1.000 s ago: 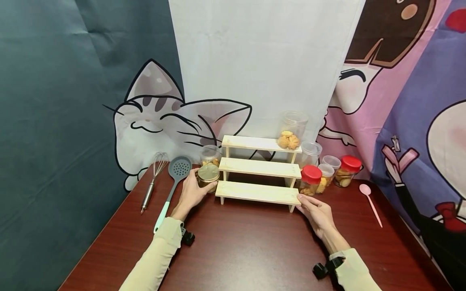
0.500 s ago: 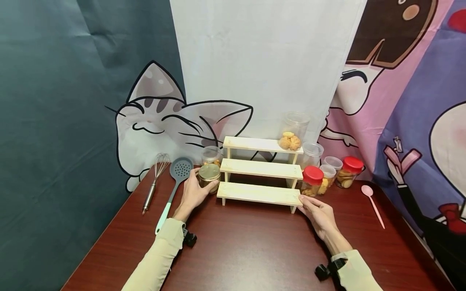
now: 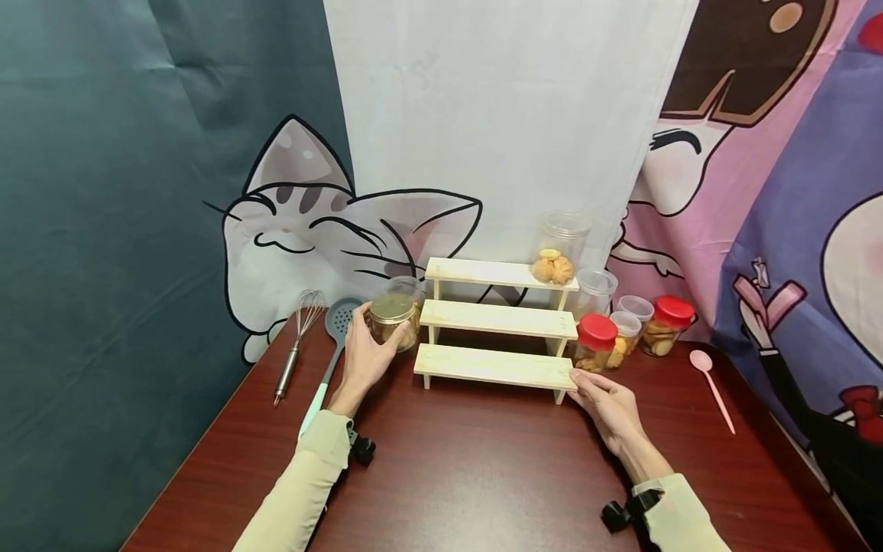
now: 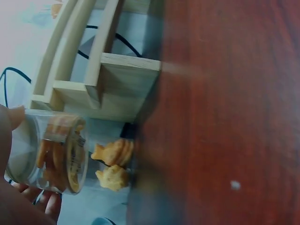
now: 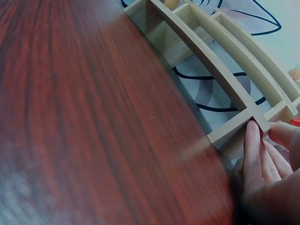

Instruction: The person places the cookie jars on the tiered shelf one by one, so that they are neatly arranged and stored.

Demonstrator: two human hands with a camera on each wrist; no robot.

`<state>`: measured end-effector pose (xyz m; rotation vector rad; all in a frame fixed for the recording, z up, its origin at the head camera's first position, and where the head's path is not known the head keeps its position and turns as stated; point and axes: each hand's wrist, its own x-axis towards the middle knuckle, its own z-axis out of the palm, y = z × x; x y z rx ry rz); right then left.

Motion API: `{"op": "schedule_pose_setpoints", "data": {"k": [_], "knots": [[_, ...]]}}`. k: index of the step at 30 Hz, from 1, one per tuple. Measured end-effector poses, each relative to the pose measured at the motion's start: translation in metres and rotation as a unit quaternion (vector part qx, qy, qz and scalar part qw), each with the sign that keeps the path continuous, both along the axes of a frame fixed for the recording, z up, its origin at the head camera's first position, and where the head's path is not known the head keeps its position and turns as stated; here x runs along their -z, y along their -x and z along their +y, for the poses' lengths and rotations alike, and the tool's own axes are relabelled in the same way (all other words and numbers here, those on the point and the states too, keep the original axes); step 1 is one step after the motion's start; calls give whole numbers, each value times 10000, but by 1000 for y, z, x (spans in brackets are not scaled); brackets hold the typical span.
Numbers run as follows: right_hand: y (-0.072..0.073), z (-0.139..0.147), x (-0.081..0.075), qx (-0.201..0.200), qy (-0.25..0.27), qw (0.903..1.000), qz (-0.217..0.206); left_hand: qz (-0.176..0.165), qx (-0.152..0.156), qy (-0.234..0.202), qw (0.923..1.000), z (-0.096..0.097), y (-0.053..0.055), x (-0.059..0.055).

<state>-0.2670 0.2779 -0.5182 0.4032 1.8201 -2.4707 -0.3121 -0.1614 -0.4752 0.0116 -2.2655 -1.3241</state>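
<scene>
My left hand (image 3: 364, 354) grips a clear jar (image 3: 393, 308) with a gold lid, beside the left end of a three-step wooden display stand (image 3: 493, 366). The left wrist view shows cookies inside the jar (image 4: 58, 152), which is raised off the table. My right hand (image 3: 608, 406) pinches the right end of the lowest step; in the right wrist view the thumb and fingers (image 5: 252, 150) close on that board. Behind the held jar, another clear jar (image 3: 407, 287) is partly hidden. A tall clear jar of cookies (image 3: 554, 268) stands on the top step's right end.
Right of the stand are red-lidded jars (image 3: 596, 331) (image 3: 672, 310) and several clear-lidded containers (image 3: 625, 323). A pink spoon (image 3: 701, 362) lies at the far right. On the left lie a whisk (image 3: 290, 360) and a grey slotted turner (image 3: 339, 318) with a mint handle. A printed curtain hangs behind the table.
My left hand has lifted the gold-lidded jar slightly up from the table. My right hand keeps its hold on the stand's lowest step. The head view has shifted slightly.
</scene>
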Motion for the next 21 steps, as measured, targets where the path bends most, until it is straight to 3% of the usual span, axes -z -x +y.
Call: {"op": "schedule_pose_setpoints", "data": {"k": [7, 13, 21], "knots": [[0, 0, -1, -40, -40, 10000, -4, 549, -54, -63, 9985, 8, 1, -14], [0, 0, -1, -57, 1, 10000, 16, 686, -76, -120, 9975, 13, 1, -27], [-1, 0, -2, -67, -12, 10000, -9, 901, 318, -359, 9948, 33, 6, -51]]}}
